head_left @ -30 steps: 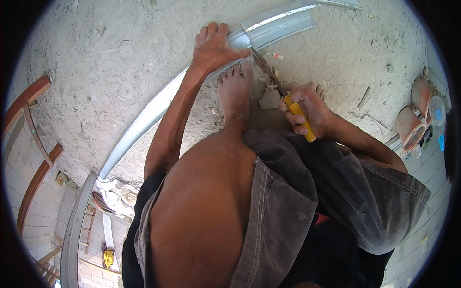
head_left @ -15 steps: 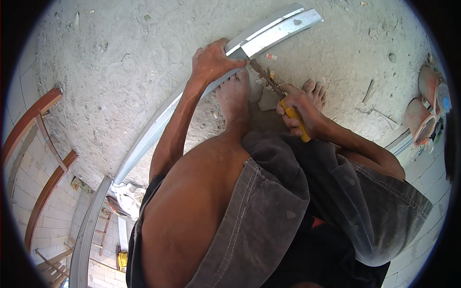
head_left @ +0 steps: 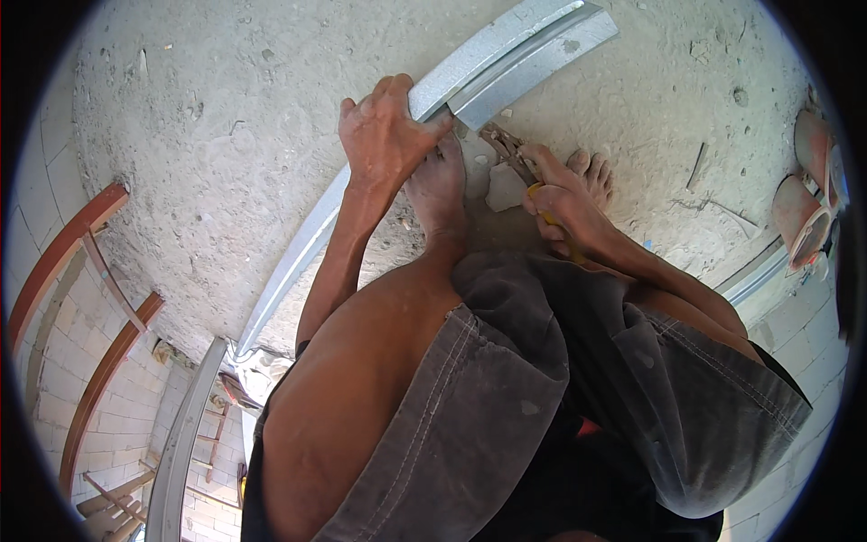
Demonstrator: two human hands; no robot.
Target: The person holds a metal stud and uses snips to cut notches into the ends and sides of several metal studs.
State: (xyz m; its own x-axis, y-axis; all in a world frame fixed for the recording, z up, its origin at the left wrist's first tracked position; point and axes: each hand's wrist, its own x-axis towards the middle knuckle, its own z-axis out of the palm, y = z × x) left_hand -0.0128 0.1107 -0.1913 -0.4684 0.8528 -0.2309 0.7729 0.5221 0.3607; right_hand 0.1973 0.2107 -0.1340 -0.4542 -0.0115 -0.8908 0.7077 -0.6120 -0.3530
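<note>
Head view, looking down on a crouching person whose grey shorts (head_left: 506, 406) and bare thigh hid much of the lower frame and the right forearm. Left hand (head_left: 386, 135) was wrapped around the edge of a long galvanised metal channel (head_left: 506, 56), fingers curled over its upper lip, fully closed on it. Channel lay on the rough concrete floor (head_left: 208, 117), its long axis running from upper right to lower left; the upper-right end lay near the picture's rim, the lower-left end reached the edge of the slab. Bare left foot (head_left: 440, 185) stood just beside the channel, below the left hand. Right hand (head_left: 564, 206) was closed on a pair of snips with yellow handles (head_left: 540, 203); the handles were mostly covered by the fingers, and the dark blades (head_left: 502, 146) pointed up-left toward the channel. Whether the blades touched the metal could not be made out. Right foot's toes (head_left: 591, 172) showed behind the right hand.
</note>
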